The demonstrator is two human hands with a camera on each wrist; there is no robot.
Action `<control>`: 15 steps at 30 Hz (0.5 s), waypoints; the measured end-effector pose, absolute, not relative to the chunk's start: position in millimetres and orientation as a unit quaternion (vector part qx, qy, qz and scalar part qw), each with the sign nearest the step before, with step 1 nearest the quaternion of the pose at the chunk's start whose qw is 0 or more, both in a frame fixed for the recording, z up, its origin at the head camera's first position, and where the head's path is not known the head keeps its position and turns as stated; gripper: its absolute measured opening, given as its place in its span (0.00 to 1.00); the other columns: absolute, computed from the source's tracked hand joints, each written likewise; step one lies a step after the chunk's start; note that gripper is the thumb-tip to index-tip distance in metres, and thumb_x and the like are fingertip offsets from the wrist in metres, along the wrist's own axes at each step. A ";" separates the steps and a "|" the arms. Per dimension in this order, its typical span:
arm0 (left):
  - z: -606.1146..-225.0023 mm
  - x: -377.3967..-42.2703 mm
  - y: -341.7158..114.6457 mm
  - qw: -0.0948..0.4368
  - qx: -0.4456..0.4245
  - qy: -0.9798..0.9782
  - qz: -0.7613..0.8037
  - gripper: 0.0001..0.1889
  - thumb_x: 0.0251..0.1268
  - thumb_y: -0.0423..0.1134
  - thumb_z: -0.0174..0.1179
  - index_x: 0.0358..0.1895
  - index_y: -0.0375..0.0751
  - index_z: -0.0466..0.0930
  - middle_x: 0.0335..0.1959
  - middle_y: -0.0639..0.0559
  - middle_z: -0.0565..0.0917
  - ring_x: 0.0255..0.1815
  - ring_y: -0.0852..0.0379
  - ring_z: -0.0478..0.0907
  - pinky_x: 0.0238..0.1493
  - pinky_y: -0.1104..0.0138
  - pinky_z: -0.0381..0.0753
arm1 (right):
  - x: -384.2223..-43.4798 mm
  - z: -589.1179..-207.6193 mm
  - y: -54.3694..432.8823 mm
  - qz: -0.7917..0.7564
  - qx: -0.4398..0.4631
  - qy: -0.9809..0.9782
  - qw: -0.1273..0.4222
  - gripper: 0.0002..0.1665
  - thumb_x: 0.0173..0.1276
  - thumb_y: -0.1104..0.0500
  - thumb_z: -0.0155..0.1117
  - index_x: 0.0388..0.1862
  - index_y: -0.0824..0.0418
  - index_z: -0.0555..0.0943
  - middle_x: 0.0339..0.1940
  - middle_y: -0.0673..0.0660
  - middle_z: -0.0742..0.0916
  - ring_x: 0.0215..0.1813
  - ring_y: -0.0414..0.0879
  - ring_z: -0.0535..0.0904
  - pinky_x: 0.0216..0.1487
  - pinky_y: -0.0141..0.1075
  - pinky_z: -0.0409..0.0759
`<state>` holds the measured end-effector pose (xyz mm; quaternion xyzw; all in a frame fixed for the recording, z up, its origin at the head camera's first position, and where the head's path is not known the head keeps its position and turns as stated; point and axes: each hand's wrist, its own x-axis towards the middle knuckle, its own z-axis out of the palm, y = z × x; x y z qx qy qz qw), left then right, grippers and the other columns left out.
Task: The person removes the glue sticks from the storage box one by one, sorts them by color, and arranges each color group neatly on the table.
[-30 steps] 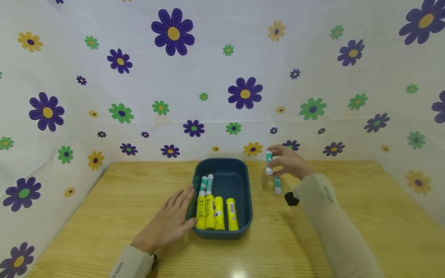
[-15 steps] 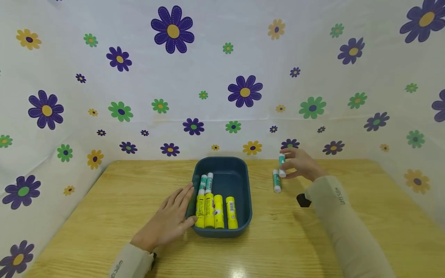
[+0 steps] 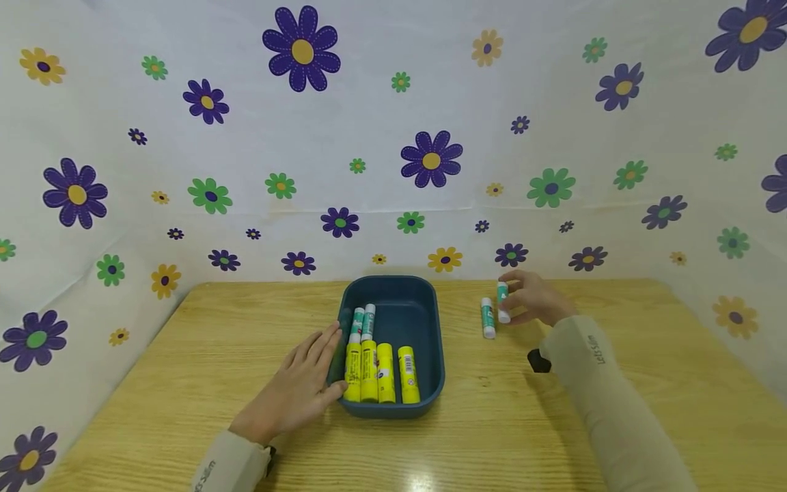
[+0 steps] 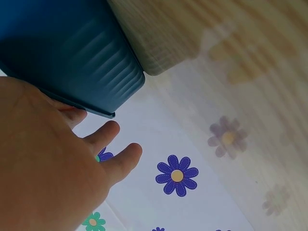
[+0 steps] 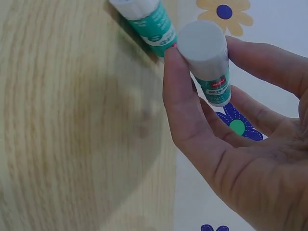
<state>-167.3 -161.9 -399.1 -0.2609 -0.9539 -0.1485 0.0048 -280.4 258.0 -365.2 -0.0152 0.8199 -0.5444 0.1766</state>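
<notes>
My right hand (image 3: 533,298) pinches a green-and-white glue stick (image 5: 206,57) between thumb and fingers, its white cap toward the wrist camera. Just left of it, a second green-and-white glue stick (image 3: 488,318) lies on the table. My left hand (image 3: 295,386) rests with straight fingers along the left rim of a dark blue bin (image 3: 440,342). Inside that bin, several yellow glue sticks (image 3: 384,374) lie side by side at the near end. Two green-and-white glue sticks (image 3: 368,322) lie beyond the leftmost yellow ones. In the left wrist view, fingertips meet the rim of the bin (image 4: 96,57).
The wooden table (image 3: 492,437) runs back to a white flower-print cloth (image 3: 369,123) hanging behind and at both sides. A black wrist strap piece (image 3: 539,361) shows under the right sleeve.
My right hand has moved right with its glue stick, away from the bin, and then lowered beside the one lying on the table. The left hand stays at the bin.
</notes>
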 end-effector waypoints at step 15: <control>-400.4 -166.6 -162.0 0.013 -0.263 -0.953 -0.148 0.40 0.76 0.51 0.50 0.80 0.30 0.49 0.83 0.40 0.47 0.79 0.32 0.49 0.74 0.36 0.50 | -282.8 -382.6 260.1 -0.509 0.005 0.839 0.192 0.44 0.64 0.73 0.63 0.76 0.74 0.55 0.66 0.81 0.68 0.49 0.59 0.79 0.46 0.49 0.87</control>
